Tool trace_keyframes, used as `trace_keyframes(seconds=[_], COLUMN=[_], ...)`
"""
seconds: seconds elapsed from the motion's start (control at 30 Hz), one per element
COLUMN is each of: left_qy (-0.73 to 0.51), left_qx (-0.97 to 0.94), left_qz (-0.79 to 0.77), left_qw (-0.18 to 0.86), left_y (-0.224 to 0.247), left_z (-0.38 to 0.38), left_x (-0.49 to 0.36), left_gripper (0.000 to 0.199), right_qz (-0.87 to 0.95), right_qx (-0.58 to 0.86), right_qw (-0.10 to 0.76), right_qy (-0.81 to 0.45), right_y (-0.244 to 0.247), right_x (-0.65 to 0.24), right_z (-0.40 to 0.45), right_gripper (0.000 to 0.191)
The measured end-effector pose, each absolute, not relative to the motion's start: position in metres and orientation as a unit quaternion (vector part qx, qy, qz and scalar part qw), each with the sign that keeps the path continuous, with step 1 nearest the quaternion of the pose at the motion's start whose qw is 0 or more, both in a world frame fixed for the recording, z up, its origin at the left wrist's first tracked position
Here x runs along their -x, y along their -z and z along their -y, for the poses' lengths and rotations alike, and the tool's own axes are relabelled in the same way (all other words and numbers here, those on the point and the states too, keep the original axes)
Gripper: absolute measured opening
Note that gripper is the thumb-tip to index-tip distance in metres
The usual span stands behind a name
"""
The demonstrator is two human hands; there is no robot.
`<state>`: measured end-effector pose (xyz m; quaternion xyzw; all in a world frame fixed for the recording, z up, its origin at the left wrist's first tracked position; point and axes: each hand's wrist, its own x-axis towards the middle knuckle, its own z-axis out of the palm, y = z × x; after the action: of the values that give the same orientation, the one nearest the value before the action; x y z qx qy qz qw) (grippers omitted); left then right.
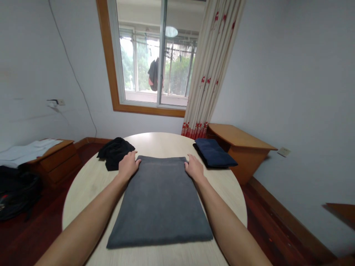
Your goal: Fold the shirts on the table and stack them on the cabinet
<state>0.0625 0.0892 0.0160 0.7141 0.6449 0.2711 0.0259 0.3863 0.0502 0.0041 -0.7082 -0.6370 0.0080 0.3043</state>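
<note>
A grey folded cloth (pixel 165 201) lies flat on the round pale table (pixel 158 142), its wide edge nearest to me. My left hand (pixel 129 164) rests at its far left corner, thumb against the cloth's edge and fingers apart from the thumb. At the far right corner, my right hand (pixel 194 166) touches the edge in the same way, thumb and fingers apart. Neither hand has the cloth gripped.
A crumpled black cloth (pixel 115 150) lies beyond my left hand. Folded dark blue cloth (pixel 215 152) sits at the table's right, over something black. Wooden desk (pixel 238 138) stands behind right; a wooden cabinet (pixel 59 162) with papers stands left, beside a black bag (pixel 19 192).
</note>
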Motion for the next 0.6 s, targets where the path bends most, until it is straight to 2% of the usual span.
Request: trace_keyframes(seconds=[0.1, 0.2, 0.3, 0.43, 0.6], left_qy=[-0.266, -0.187, -0.118, -0.122, -0.125], left_qx=[-0.807, -0.871, -0.863, -0.837, -0.811], left_qz=[-0.526, -0.454, -0.484, -0.526, -0.563], left_qw=[-0.028, 0.029, 0.087, 0.088, 0.102], left_y=[-0.018, -0.006, 0.009, 0.019, 0.022], left_z=[-0.073, -0.065, -0.070, -0.085, -0.096], left_x=[-0.083, -0.099, -0.099, -0.079, -0.054], left_gripper=[0.050, 0.053, 0.061, 0.070, 0.068], right_qz=[0.719, 0.807, 0.801, 0.743, 0.711], right_qx=[0.642, 0.560, 0.580, 0.648, 0.678], right_qw=[0.264, 0.185, 0.129, 0.135, 0.148], right_qy=[0.037, -0.010, -0.068, -0.095, -0.113], right_y=[-0.014, -0.008, 0.006, 0.017, 0.023], right_x=[-0.363, -0.344, -0.345, -0.368, -0.392], right_z=[-0.039, -0.035, -0.038, -0.047, -0.050], right_gripper=[0.053, 0.059, 0.066, 0.073, 0.071])
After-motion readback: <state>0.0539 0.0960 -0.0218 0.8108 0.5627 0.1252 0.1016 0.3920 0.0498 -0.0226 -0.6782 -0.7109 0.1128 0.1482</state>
